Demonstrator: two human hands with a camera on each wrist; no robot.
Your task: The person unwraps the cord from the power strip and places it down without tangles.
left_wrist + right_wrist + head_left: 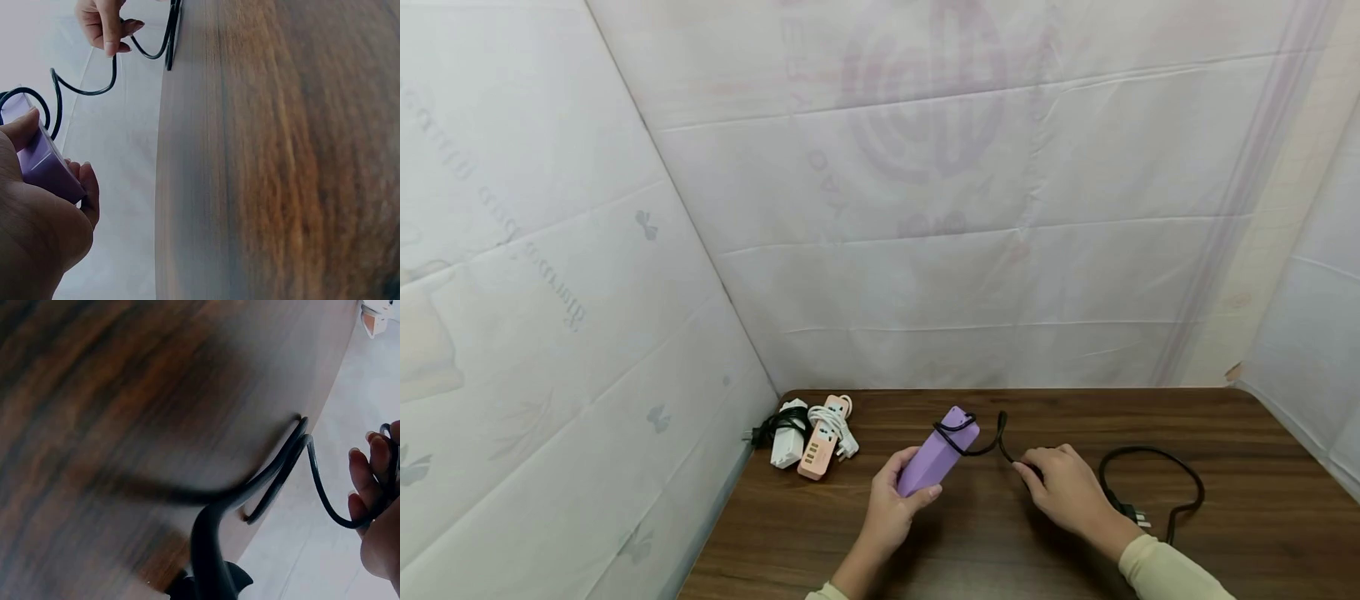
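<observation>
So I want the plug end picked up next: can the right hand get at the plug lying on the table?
Probably yes. The plug lies bare on the table beside the right hand, nothing over it, but that hand grips the black cord.

Head view: high above the near edge of the table [1225, 433], looking forward and down, taking in the whole top out to the far edge and both far corners, draped walls beyond. Farthest out of the three. Left wrist view: tight in behind the left hand [37, 225], rolled sideways, table [281, 156] grain filling the right side, looking across to the right hand [103, 25] and the black cord [94, 87]. Right wrist view: hard up against the table [125, 394], blurred, also tilted, black cord [275, 481] close in front. Shared by all three: the cord and the wood around it, mid-table.
</observation>
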